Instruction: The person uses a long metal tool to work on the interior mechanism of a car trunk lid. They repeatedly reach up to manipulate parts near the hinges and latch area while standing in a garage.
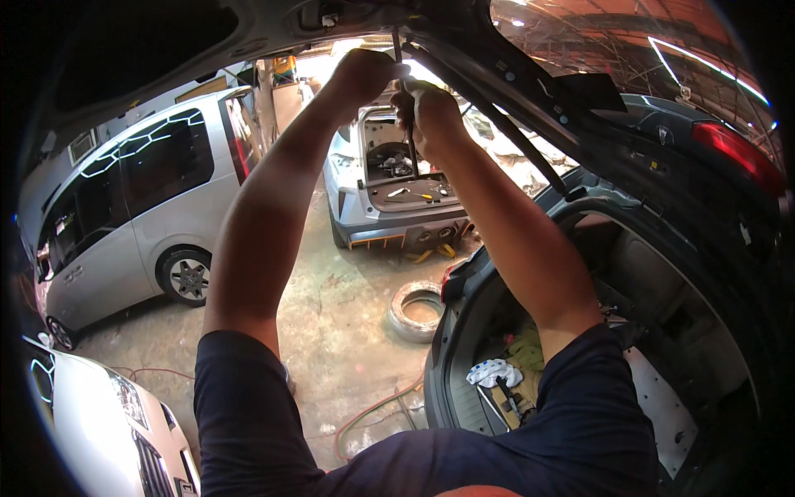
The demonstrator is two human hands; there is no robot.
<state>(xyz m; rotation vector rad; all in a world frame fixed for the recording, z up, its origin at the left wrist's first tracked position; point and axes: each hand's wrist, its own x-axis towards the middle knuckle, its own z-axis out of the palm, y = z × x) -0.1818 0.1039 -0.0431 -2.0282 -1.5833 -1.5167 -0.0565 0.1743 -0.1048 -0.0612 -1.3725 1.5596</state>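
**A:** What are the hands on?

**B:** Both are raised overhead. The left hand (362, 73) is closed near the top of a thin dark metal rod (409, 124) that hangs down from the underside of the raised dark tailgate (530, 79). The right hand (432, 116) is wrapped around the same rod just below it, fingers curled shut. The rod's upper end meets the tailgate's inner edge; its lower part shows below the right hand.

**A:** And beside them?

**B:** A long black gas strut (497, 124) slants from the tailgate down toward the body of the dark hatchback car (704, 166), just right of the right hand. Whether the hand touches it I cannot tell.

**A:** What is the room like?

**B:** A vehicle workshop with a stained grey concrete floor (331, 306). A worn tyre lying flat (416, 309) sits on the floor near the dark car's rear corner, and a thin reddish hose (373, 414) snakes across the concrete below it.

**A:** Other vehicles?

**B:** A silver van (132, 207) stands on the left. A light-coloured car with its boot open (389, 190) is straight ahead, small tools lying in its boot. The front of a white car (99, 422) shows at the lower left.

**A:** Inside the open boot on the right?

**B:** A crumpled white cloth (494, 371) lies on the cargo floor next to a yellowish rag (526, 352).
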